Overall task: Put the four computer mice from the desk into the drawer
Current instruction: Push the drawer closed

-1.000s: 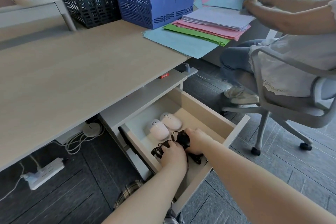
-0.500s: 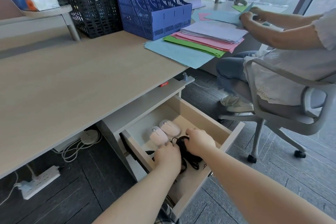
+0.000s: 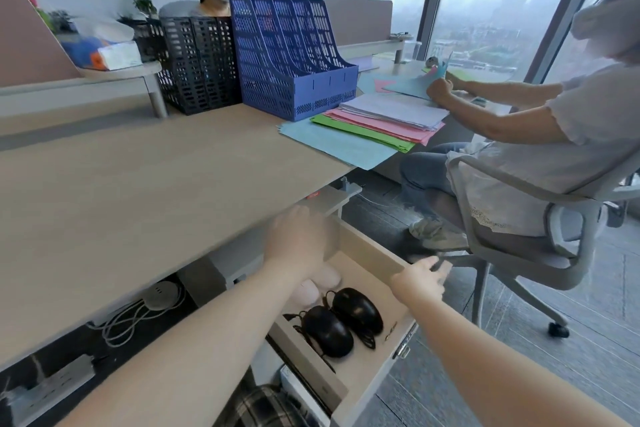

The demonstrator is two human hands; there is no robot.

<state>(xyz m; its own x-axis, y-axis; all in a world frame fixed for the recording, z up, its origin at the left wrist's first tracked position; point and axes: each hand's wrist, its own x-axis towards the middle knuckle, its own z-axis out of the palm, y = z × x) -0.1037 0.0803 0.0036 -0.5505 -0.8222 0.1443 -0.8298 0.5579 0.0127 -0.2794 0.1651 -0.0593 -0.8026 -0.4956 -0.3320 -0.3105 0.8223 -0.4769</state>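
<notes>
Four mice lodged in the open drawer [image 3: 372, 255]; both hands empty.
Two black mice [image 3: 343, 321] are laid side by side, long axes diagonal front-left to back-right; two white mice [image 3: 317, 286] are partly hidden beneath the slack left hand [image 3: 299, 243]. The spread right hand [image 3: 420, 279] is held over the drawer's right wall.

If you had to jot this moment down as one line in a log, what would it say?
black mice: two, in drawer | white mice: two, behind them | left hand: empty, above | right hand: empty, at rim | drawer: open

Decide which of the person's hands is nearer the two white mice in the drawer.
Left. The left hand hovers directly over the white mice; the right hand is off to their right, at the drawer's side wall.
</notes>
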